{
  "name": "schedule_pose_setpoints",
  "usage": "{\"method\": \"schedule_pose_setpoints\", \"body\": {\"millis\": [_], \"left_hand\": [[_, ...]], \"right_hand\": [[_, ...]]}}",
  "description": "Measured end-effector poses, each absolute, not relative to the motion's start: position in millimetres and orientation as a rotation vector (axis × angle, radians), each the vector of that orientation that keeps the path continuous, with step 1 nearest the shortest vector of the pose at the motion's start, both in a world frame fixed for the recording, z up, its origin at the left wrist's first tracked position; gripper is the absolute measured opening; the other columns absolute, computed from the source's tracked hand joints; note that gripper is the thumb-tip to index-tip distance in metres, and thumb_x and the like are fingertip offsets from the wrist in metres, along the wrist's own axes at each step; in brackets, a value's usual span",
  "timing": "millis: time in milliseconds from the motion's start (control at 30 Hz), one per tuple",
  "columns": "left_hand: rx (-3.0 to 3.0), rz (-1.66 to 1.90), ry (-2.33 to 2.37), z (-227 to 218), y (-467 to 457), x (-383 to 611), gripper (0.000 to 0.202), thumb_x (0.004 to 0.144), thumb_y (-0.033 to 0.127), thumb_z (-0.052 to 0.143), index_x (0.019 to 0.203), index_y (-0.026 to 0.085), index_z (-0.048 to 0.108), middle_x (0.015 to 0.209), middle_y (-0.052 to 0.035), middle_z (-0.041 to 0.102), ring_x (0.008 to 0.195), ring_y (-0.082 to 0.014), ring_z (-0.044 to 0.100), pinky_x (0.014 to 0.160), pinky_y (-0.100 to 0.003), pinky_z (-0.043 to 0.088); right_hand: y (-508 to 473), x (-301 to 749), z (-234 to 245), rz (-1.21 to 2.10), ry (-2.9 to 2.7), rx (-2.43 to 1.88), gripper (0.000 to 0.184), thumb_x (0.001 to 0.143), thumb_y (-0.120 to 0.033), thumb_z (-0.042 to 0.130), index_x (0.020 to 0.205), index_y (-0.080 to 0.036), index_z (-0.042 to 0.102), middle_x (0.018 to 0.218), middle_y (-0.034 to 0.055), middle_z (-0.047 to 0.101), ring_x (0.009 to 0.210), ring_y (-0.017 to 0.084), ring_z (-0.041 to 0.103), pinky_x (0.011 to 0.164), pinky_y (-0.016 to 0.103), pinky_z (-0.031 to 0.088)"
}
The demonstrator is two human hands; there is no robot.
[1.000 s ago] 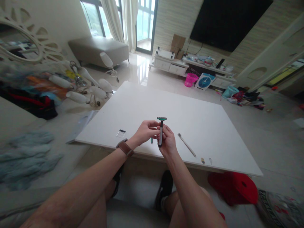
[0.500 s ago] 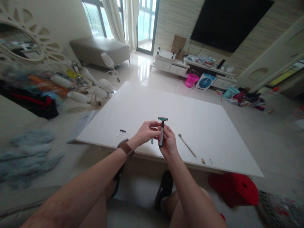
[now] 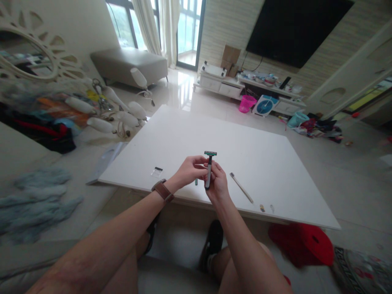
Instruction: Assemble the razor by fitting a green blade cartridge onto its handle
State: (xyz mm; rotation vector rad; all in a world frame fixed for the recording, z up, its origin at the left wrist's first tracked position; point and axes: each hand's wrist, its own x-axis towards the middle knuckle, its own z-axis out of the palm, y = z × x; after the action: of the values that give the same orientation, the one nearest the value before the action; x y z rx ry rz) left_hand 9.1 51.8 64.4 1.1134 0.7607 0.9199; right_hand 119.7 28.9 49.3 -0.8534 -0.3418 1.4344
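A razor (image 3: 209, 173) with a grey and black handle stands nearly upright above the near part of the white tabletop (image 3: 208, 130), its dark, green-edged head at the top. My right hand (image 3: 219, 181) is closed round the handle from the right. From the left, my left hand (image 3: 194, 168) pinches the handle with thumb and fingers; a brown watch strap circles that wrist. Just below the left fingers a small green and dark piece (image 3: 196, 181) shows, partly hidden. A toothbrush (image 3: 241, 188) lies right of my hands.
Left on the tabletop is a small clear packet (image 3: 157, 172) with a black strip. Two small items, one brownish (image 3: 262, 208) and one clear (image 3: 272, 208), lie near the front edge. A red stool (image 3: 301, 245) stands at the lower right, and lamp shades (image 3: 128, 118) crowd the left side.
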Motion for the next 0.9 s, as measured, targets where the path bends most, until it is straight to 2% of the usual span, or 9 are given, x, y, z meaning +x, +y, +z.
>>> {"method": "schedule_pose_setpoints", "body": {"millis": [767,900], "left_hand": [[1.107,0.927,0.739,62.8,53.1,9.4,0.028,0.058,0.012,0.071,0.085,0.012,0.063,0.087,-0.0049,0.069,0.067,-0.014,0.065,0.057,-0.026,0.056],[1.132,0.928,0.754,60.7,52.7,9.1,0.028,0.061,0.013,0.07,0.089,0.012,0.065,0.082,-0.0033,0.068,0.066,-0.0133,0.065,0.057,-0.026,0.057]], "right_hand": [[28.9,119.5,48.5,1.435,-0.324,-0.839,0.012,0.074,-0.022,0.078,0.076,-0.015,0.069,0.062,-0.0022,0.07,0.041,0.006,0.053,0.038,0.015,0.041],[28.6,120.0,49.8,1.445,-0.314,-0.839,0.01,0.076,-0.021,0.077,0.079,-0.015,0.07,0.063,-0.0022,0.07,0.04,0.005,0.053,0.037,0.014,0.041]]}}
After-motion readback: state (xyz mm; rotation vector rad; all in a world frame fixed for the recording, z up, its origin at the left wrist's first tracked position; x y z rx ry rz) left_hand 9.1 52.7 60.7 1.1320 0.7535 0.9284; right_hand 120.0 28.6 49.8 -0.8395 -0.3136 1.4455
